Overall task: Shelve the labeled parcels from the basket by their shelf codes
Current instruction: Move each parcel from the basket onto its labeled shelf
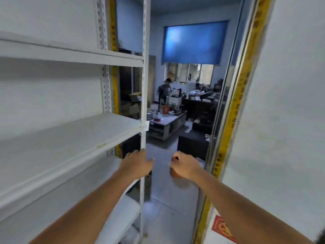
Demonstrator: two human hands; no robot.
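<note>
A white metal shelf unit [73, 136] fills the left side, and the boards I can see are bare. A small white tag [146, 125] sticks to its front upright [145, 76]. My left hand [137, 164] reaches forward in front of that upright at the level of the lower board, fingers relaxed and holding nothing. My right hand [182, 166] hovers to the right of it over the floor, fingers curled in, with nothing visible in it. No parcel and no basket are in view. Something pale lies low in the unit [130, 231], too blurred to name.
A doorway with yellow tape along its frame [233, 110] opens ahead, with a glass door leaf [214, 138] at its right. Beyond it a person [166, 88] stands by cluttered tables under a blue blind [193, 41]. A white wall [281, 103] stands to the right.
</note>
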